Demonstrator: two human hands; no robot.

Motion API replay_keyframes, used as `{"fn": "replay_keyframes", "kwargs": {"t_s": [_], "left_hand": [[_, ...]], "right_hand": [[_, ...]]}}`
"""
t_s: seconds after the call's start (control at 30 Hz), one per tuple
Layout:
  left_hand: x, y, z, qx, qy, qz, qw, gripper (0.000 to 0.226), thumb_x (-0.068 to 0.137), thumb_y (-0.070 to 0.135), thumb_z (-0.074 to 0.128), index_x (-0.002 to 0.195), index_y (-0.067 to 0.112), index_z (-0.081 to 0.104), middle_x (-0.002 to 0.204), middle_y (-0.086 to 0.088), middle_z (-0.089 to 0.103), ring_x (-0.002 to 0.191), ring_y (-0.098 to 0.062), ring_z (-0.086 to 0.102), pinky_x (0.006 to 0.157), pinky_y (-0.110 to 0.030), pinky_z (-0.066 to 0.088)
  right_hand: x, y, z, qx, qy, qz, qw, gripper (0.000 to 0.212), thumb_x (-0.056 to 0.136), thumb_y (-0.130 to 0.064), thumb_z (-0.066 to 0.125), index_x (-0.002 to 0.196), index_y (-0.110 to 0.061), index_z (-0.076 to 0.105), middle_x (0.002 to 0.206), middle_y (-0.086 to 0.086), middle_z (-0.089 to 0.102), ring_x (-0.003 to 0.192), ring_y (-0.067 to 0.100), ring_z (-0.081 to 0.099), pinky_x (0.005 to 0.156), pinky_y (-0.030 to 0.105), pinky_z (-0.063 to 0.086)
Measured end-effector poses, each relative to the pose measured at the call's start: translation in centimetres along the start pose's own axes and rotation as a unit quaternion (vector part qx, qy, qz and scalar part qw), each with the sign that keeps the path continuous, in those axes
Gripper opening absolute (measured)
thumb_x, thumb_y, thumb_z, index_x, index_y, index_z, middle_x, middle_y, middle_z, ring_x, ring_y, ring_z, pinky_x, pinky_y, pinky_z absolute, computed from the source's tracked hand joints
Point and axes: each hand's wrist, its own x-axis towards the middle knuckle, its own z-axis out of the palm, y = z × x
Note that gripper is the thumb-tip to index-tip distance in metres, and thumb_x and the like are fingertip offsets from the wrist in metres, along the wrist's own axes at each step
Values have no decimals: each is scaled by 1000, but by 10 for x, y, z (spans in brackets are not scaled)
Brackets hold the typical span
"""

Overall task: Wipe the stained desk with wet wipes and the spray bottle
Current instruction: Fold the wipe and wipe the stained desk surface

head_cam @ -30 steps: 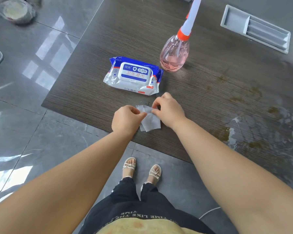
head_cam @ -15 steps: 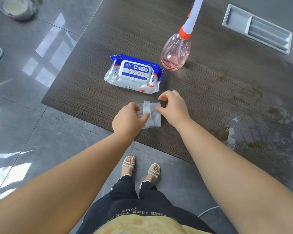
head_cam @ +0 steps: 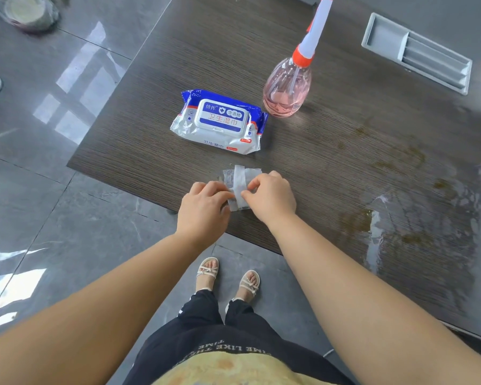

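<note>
**A:** Dark wood-grain desk (head_cam: 233,51) is filling the view, with grey tiled floor (head_cam: 75,223) showing alongside. Where's the wet wipe (head_cam: 240,180) sitting?

**B:** Right at the near edge. The left hand (head_cam: 204,208) and right hand (head_cam: 271,197) are both pinching it, each grip clamping on the sheet.

**A:** And behind them?

**B:** The wipes pack (head_cam: 220,122) is lying just beyond, the spray bottle (head_cam: 288,87) is standing upright beside it, and brown stains (head_cam: 400,162) are spreading off to the right.

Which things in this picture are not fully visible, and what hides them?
Head view only.
1. Spray bottle: its top is cut off by the upper edge.
2. Wet wipe: partly covered by the left hand and the right hand, which pinch it.
3. Wipes pack: the small print is too small to read.
</note>
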Motion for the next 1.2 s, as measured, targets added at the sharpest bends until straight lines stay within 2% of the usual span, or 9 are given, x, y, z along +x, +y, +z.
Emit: {"fn": "replay_keyframes", "kwargs": {"t_s": [0.17,0.3,0.43,0.6,0.73,0.83,0.93,1.07,1.2], "left_hand": [[-5,-2,-2,-30,-9,-6,999,28,78,19,55,100,19,72,107,0,67,92,-33,57,78,-42,53],[-3,-3,-7,-99,-13,-67,993,35,83,5,53,115,14,65,119,-4,59,109,-29,49,97,-27,32],[2,-1,-12,-127,-5,-133,983,38,85,4,49,120,13,60,122,-6,55,112,-26,45,95,-25,31],[6,3,-14,-88,-19,-113,990,39,86,8,48,124,15,57,126,-5,52,115,-29,41,96,-36,37],[5,2,-14,-11,-43,-62,997,37,86,13,52,122,17,60,128,-5,52,116,-33,41,88,-41,40],[4,1,-14,21,-38,-88,995,33,88,16,51,119,15,62,128,-6,51,116,-34,41,87,-42,42],[4,1,-18,18,-23,-102,994,33,86,17,46,117,12,58,125,-7,53,113,-34,44,85,-41,44],[2,-7,-13,49,-27,26,998,49,72,22,31,109,13,64,108,-8,64,93,-36,59,65,-40,53],[2,-11,-16,35,-48,19,998,56,68,23,28,106,10,67,105,-11,66,93,-39,61,67,-44,52]], "right_hand": [[-4,-7,1,14,27,-32,999,13,87,-28,59,89,-19,68,112,6,56,107,26,48,83,35,43],[-9,-14,1,26,-8,-109,994,14,85,-28,60,92,-21,70,103,1,66,103,26,52,86,33,44],[-13,-10,4,46,-20,-150,987,21,89,-20,55,103,-21,71,102,-1,71,100,24,58,88,36,46],[-14,13,6,103,50,-179,977,27,84,1,51,93,-11,73,98,5,72,93,27,63,86,33,47],[-14,25,19,17,48,-267,962,27,76,-5,49,88,-8,74,100,7,69,95,33,61,80,41,53],[-11,26,19,-5,80,-276,958,22,73,-6,54,82,-9,74,93,6,68,88,33,62,66,43,57],[-10,22,19,-19,96,-285,953,23,78,-9,50,84,-7,73,99,11,66,94,37,61,69,44,57],[-9,20,27,-75,-32,-297,952,36,94,-24,47,126,-9,57,148,12,37,140,30,29,105,48,38],[-11,22,29,-125,-60,-319,937,49,96,-38,47,143,-32,37,159,0,7,146,25,1,115,40,12]]}}
